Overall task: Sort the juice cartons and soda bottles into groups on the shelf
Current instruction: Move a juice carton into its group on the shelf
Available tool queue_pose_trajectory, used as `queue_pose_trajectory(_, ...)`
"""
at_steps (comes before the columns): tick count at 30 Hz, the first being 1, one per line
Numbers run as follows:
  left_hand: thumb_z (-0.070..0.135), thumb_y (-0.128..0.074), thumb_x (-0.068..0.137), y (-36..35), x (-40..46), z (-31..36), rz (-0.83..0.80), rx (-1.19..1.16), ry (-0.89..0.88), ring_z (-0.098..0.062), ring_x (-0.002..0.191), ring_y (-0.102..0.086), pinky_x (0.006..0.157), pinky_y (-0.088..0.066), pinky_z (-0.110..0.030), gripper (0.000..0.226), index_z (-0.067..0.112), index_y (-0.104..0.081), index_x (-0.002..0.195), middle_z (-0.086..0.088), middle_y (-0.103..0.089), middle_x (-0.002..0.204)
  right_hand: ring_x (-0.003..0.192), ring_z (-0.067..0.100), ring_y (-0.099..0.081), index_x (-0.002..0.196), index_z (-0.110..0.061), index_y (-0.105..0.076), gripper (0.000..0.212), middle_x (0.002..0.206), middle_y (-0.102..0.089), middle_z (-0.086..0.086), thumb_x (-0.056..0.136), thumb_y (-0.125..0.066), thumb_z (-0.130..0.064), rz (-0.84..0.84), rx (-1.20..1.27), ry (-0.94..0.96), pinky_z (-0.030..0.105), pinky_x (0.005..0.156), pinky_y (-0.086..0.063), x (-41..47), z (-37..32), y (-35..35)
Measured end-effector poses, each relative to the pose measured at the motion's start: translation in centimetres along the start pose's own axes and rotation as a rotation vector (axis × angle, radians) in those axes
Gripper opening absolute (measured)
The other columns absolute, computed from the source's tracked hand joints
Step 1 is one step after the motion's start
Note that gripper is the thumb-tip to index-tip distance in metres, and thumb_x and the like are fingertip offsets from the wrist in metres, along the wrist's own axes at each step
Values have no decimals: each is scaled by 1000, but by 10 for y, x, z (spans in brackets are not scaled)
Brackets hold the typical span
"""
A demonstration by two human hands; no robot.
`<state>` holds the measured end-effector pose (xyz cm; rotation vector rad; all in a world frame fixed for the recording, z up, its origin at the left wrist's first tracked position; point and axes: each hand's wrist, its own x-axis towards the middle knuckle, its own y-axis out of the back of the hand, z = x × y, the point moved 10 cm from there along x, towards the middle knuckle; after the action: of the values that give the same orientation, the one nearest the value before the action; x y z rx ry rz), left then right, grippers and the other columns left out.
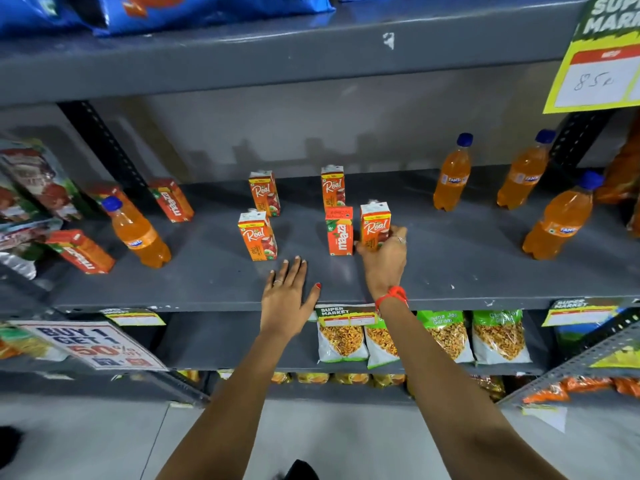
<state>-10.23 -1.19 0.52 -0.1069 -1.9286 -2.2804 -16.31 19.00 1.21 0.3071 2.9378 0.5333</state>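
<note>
Head view: left hand (pixel 289 294) flat, fingers spread, empty, on the shelf (pixel 207 289) front edge. Right hand (pixel 384 256) grip closed round a Real juice carton (pixel 374 225) mid-shelf, just beside a Maaza carton (pixel 339 232). More Real cartons (pixel 258 235) behind and left. Fanta bottles (pixel 452 174) toward right rear corner, one Fanta bottle (pixel 138 233) left.

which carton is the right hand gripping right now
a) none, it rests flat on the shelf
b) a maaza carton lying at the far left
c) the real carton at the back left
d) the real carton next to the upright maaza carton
d: the right hand wraps its fingers around the Real carton standing just right of the upright Maaza carton.
</note>
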Motion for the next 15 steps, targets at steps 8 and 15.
queue_pose_trajectory(8, 51, -27, 92, 1, -1, -2, 29, -10, -12, -22, 142, -16, 116, -11, -40, 61, 15, -24, 141, -4, -26, 152, 107, 27, -47, 116, -9, -44, 60, 114, -48, 12, 65, -77, -13, 240, 12, 318, 40, 94, -44, -44, -29, -8)
queue_pose_trajectory(15, 56, -27, 88, 17, -20, -43, 83, -45, 12, -21, 139, -25, 115, -15, -40, 66, 13, -33, 138, -5, -34, 149, 114, 29, -49, 126, -4, -40, 73, 124, -49, 14, 67, -81, -21, 220, 6, 261, 39, 100, -43, -44, -49, -39)
